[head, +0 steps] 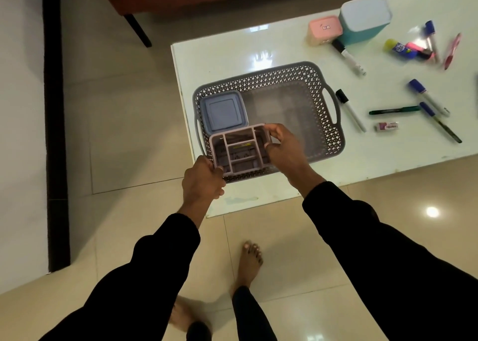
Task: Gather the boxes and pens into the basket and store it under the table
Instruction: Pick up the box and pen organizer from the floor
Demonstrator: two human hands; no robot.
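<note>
Both hands hold a pink divided box over the grey basket.

The left hand [203, 179] and right hand [284, 144] grip opposite ends of the pink divided box [240, 149], above the 6 o'clock rim of the grey basket [323, 139]; a blue lidded box [223, 113] lies inside at 9 o'clock.

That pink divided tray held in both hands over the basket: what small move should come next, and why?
Probably lower the pink divided tray into the grey basket beside the blue lidded box and let go. The left hand and right hand hold it over the basket's near edge, and bare floor shows to the right.
</note>
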